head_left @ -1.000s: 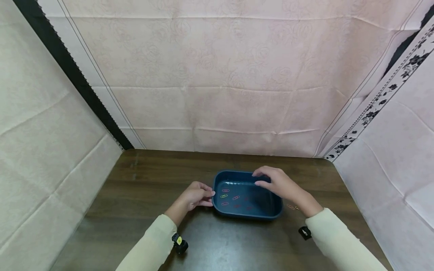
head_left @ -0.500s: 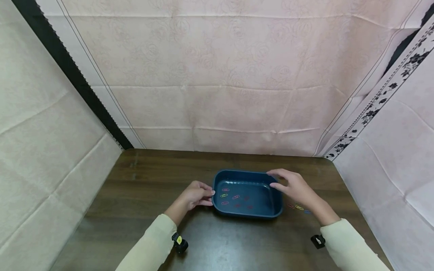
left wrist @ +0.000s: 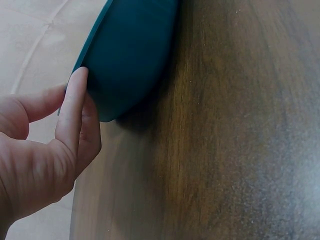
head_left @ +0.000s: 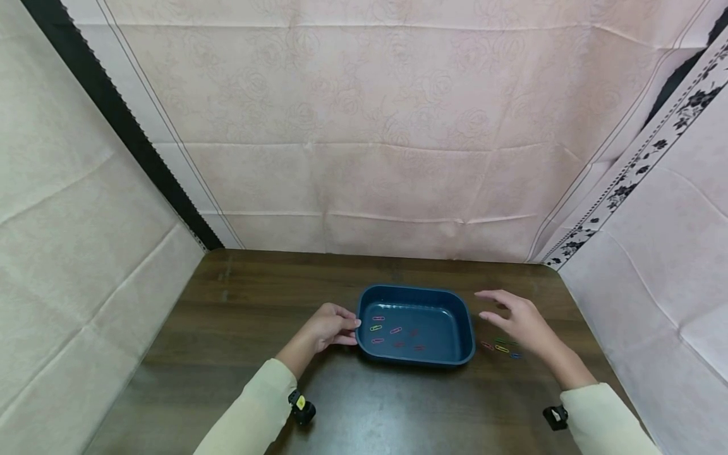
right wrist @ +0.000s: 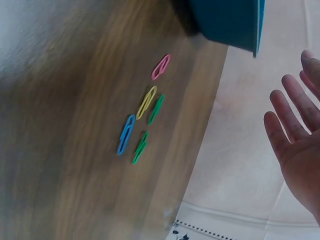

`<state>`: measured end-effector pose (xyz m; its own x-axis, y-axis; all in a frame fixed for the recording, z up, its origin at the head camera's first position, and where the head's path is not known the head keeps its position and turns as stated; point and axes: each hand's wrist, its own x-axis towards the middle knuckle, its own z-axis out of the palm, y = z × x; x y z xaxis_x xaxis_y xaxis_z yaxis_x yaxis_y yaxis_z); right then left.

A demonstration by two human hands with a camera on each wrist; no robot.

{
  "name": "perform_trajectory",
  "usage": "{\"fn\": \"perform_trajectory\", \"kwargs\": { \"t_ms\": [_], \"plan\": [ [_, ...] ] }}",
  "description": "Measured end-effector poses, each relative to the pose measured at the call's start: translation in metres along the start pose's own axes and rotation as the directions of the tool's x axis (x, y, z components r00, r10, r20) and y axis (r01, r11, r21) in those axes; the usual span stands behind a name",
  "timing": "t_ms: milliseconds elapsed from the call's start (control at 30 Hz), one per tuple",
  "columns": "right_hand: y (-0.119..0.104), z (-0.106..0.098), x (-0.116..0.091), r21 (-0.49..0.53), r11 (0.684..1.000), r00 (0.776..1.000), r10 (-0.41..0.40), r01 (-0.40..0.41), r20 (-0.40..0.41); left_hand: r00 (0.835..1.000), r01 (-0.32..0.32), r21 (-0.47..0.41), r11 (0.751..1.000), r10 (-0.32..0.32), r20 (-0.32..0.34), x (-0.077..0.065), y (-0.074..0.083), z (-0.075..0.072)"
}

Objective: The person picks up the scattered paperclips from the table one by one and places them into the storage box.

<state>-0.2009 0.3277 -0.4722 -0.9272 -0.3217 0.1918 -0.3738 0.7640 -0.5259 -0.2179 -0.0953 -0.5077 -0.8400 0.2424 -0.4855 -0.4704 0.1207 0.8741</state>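
Note:
A dark blue tray [head_left: 440,328] sits on the wooden table, with several paper clips [head_left: 395,330] in pink, red and yellow-green spread over its left half. My left hand [head_left: 330,327] pinches the tray's left rim between thumb and fingers; the left wrist view shows the grip on the tray wall [left wrist: 130,55]. To the right of the tray, my right hand [head_left: 523,321] hovers with fingers spread and nothing held. Below it on the table lie a pink paper clip [right wrist: 160,67], a yellow one [right wrist: 146,102], a blue one [right wrist: 126,134] and two green ones [right wrist: 156,109].
The brown wooden table [head_left: 375,411] extends toward me. Pale patterned cloth [head_left: 364,126] hangs behind its far edge, and more cloth [head_left: 654,303] stands along the right side. A small black camera [head_left: 555,418] is worn on the right wrist.
My right hand has moved right, from over the tray to above the loose paper clips, bringing more of them into sight. My left hand stays on the tray rim.

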Motion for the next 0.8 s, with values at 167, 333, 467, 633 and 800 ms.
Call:
{"fn": "perform_trajectory", "kwargs": {
  "t_ms": [167, 333, 467, 633, 800],
  "plan": [
    [0.010, 0.000, -0.008, -0.017, 1.000, 1.000, 0.019, -0.019, -0.011, 1.000, -0.006, -0.006, 1.000, 0.006, 0.001, -0.001, 0.000, 0.000],
    [0.020, -0.001, -0.016, -0.039, 0.999, 0.999, 0.027, -0.029, -0.033, 1.000, -0.007, -0.010, 1.000, 0.007, 0.005, -0.002, 0.001, 0.001],
    [0.028, -0.001, -0.022, -0.060, 0.997, 0.999, 0.039, -0.041, -0.034, 1.000, -0.007, -0.010, 1.000, 0.007, 0.005, -0.002, 0.001, 0.001],
    [0.037, -0.001, -0.031, -0.076, 0.995, 0.998, 0.068, -0.069, -0.019, 1.000, -0.007, -0.013, 1.000, 0.007, 0.007, -0.002, 0.000, 0.001],
    [0.048, 0.001, -0.038, -0.082, 0.992, 0.996, 0.090, -0.091, -0.013, 1.000, -0.003, -0.008, 1.000, 0.003, 0.004, -0.001, 0.001, 0.001]
  ]
}}
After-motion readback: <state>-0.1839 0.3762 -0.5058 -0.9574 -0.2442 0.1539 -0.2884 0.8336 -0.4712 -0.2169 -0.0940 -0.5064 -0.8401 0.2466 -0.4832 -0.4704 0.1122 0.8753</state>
